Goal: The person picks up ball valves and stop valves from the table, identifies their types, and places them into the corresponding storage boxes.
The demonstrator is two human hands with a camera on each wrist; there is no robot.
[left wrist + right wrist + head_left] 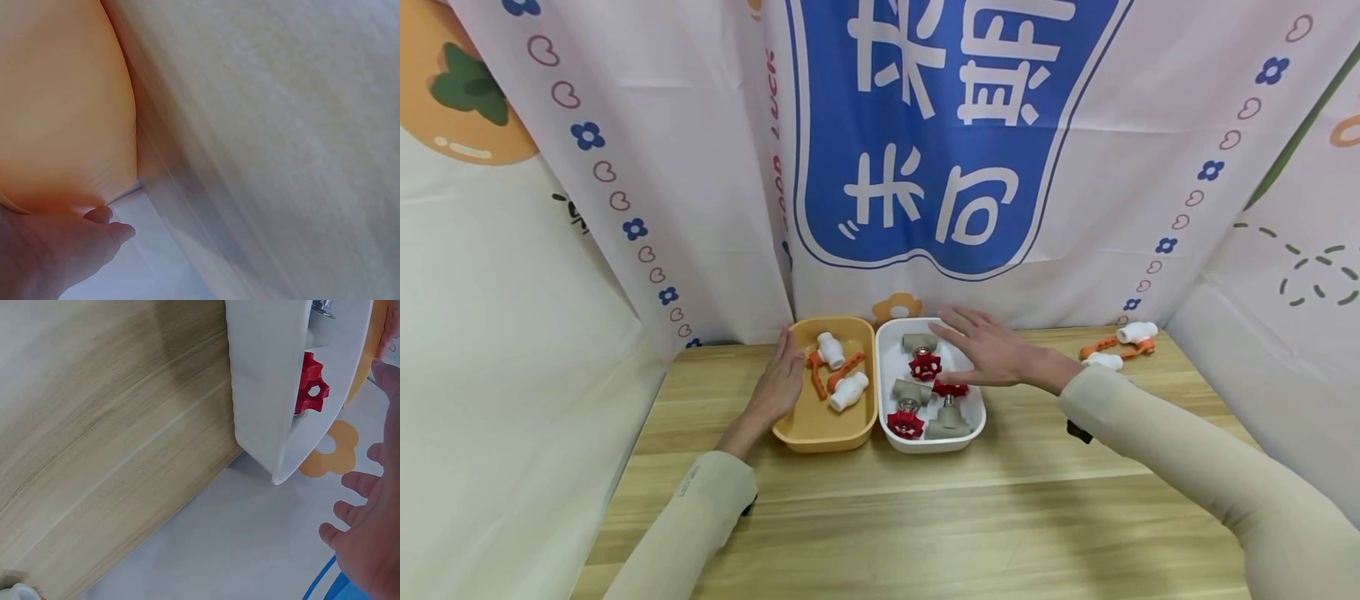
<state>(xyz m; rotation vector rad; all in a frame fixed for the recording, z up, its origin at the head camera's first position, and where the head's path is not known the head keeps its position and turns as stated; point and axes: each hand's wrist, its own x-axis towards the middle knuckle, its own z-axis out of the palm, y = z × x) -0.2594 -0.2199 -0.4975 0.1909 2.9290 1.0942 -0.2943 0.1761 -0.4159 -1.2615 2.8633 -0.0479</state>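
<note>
My left hand [778, 383] lies with straight fingers along the outer left side of a yellow tray [820, 432]. Inside that tray are two white ball valves [848, 392] with orange lever handles. A white tray [891, 350] stands right beside it, holding three grey valves [949, 421] with red handwheels. Over the white tray's right rim hovers my right hand [988, 350], its fingers spread and nothing in them. In the right wrist view, those fingers stand apart from the tray's wall [269, 381].
More white valves [1137, 333] with orange handles lie at the back right of the wooden table [925, 525]. A white printed curtain [715, 208] hangs directly behind the trays, and white cloth [1292, 333] closes off both sides.
</note>
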